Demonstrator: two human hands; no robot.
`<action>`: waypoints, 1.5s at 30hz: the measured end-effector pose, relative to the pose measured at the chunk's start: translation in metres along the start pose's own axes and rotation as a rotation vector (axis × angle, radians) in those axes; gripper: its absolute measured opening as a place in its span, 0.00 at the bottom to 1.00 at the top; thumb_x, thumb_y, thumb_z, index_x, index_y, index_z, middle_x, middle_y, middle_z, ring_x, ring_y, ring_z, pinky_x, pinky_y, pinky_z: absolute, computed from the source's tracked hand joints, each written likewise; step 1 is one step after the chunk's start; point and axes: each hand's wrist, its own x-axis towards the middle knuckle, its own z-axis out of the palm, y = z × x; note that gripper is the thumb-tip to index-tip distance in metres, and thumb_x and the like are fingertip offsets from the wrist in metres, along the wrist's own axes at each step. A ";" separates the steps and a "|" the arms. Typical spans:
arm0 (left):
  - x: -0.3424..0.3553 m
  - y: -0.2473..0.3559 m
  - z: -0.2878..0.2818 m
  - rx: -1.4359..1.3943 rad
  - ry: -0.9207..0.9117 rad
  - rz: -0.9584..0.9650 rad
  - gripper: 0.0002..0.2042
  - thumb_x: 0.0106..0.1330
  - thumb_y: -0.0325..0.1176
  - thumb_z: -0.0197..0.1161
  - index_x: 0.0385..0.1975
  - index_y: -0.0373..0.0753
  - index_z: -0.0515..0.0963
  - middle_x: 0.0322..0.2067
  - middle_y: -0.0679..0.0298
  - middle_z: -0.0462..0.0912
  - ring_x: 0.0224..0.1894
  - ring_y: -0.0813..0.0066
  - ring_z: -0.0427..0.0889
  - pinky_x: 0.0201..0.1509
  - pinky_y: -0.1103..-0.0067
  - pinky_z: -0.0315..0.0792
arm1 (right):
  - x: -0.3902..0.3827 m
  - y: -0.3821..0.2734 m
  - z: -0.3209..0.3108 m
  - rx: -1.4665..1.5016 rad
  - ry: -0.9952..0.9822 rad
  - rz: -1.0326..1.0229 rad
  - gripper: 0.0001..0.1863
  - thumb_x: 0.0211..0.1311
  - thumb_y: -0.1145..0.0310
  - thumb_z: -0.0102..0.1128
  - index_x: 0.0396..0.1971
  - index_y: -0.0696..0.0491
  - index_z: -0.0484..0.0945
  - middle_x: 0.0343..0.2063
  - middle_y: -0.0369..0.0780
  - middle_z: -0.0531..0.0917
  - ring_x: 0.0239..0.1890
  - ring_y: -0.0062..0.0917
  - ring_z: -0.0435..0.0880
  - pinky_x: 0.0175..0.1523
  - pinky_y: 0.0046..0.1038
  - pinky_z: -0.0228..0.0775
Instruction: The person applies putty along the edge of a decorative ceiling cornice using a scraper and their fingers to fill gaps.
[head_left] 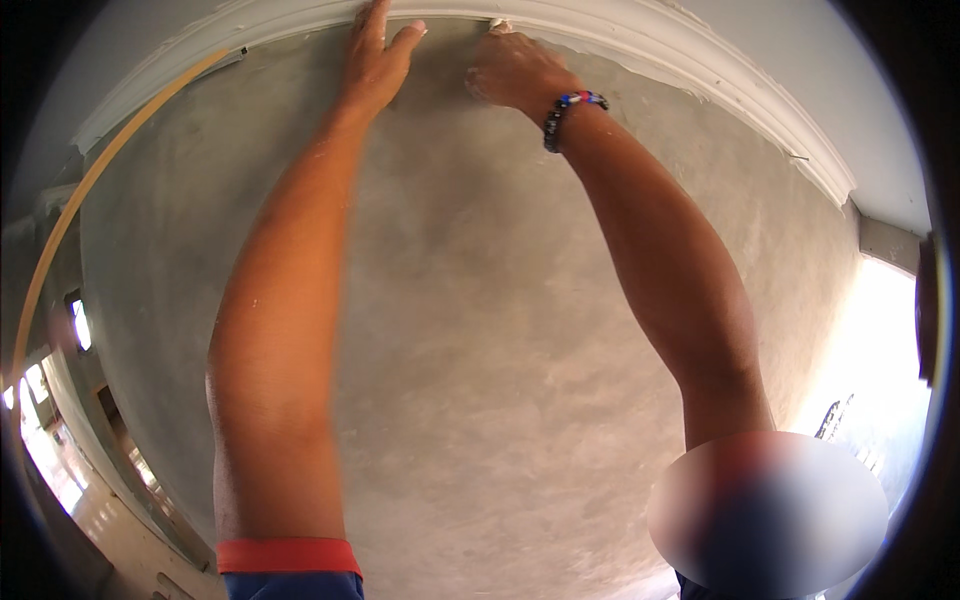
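Both my arms reach up to a white cornice moulding [655,62] that runs along the top of a grey plastered wall [480,300]. My left hand [376,68] is stretched out against the moulding's lower edge, with thumb and fingers apart and white smears on the thumb tip. To its right, my right hand [522,72] is closed just under the moulding. A dab of white paste [500,25] shows at its fingertips; what the fingers grip is hidden. A beaded bracelet [572,112] circles the right wrist.
A long bent wooden strip [68,215] rises on the left, its top end near the moulding. A small nail-like piece [798,157] sticks out below the moulding at right. Bright daylight enters through an opening [860,340] at right. A blurred oval covers the lower right.
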 end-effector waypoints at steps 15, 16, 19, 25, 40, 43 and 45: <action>0.002 0.036 -0.011 -0.035 -0.173 -0.104 0.37 0.68 0.45 0.54 0.72 0.40 0.46 0.72 0.52 0.45 0.74 0.58 0.39 0.75 0.67 0.38 | 0.030 0.091 0.026 2.425 -0.352 0.179 0.13 0.64 0.75 0.45 0.46 0.66 0.68 0.18 0.30 0.69 0.13 0.09 0.59 0.14 0.11 0.50; -0.002 0.031 -0.018 -0.015 -0.174 -0.120 0.37 0.68 0.45 0.55 0.71 0.40 0.46 0.72 0.51 0.45 0.74 0.58 0.40 0.75 0.67 0.38 | 0.030 0.087 0.025 2.549 -0.407 0.148 0.14 0.64 0.75 0.45 0.46 0.68 0.67 0.18 0.30 0.68 0.13 0.09 0.59 0.14 0.11 0.51; -0.006 0.021 -0.026 0.052 -0.184 -0.134 0.37 0.67 0.46 0.55 0.72 0.40 0.46 0.72 0.52 0.44 0.74 0.58 0.40 0.75 0.67 0.38 | 0.014 0.118 0.015 2.503 -0.332 0.301 0.15 0.65 0.75 0.42 0.42 0.74 0.68 0.17 0.30 0.66 0.14 0.09 0.61 0.14 0.12 0.53; -0.004 0.020 -0.023 0.136 -0.181 -0.100 0.37 0.67 0.47 0.55 0.71 0.40 0.47 0.72 0.52 0.45 0.74 0.58 0.41 0.75 0.66 0.39 | -0.063 0.097 -0.028 1.227 0.169 0.246 0.20 0.61 0.70 0.53 0.53 0.60 0.70 0.27 0.39 0.80 0.21 0.22 0.77 0.17 0.20 0.66; -0.004 0.010 -0.012 -0.070 -0.115 -0.162 0.36 0.66 0.45 0.56 0.71 0.40 0.49 0.72 0.51 0.45 0.74 0.57 0.40 0.75 0.67 0.38 | 0.008 0.027 0.008 -0.496 0.135 -0.247 0.36 0.56 0.68 0.57 0.67 0.55 0.58 0.26 0.40 0.83 0.28 0.31 0.84 0.25 0.30 0.75; -0.005 0.009 -0.018 -0.091 -0.146 -0.101 0.39 0.64 0.46 0.58 0.71 0.41 0.47 0.72 0.52 0.46 0.74 0.57 0.39 0.75 0.63 0.36 | -0.005 0.045 0.005 -0.470 0.156 -0.232 0.37 0.57 0.69 0.56 0.68 0.53 0.57 0.25 0.40 0.82 0.27 0.31 0.84 0.25 0.31 0.74; -0.007 0.001 -0.013 -0.049 -0.092 -0.014 0.36 0.65 0.50 0.56 0.70 0.43 0.54 0.70 0.53 0.53 0.73 0.58 0.47 0.74 0.67 0.40 | -0.017 0.055 0.001 -0.312 0.113 -0.173 0.37 0.57 0.71 0.55 0.68 0.52 0.56 0.23 0.40 0.82 0.27 0.31 0.84 0.25 0.32 0.74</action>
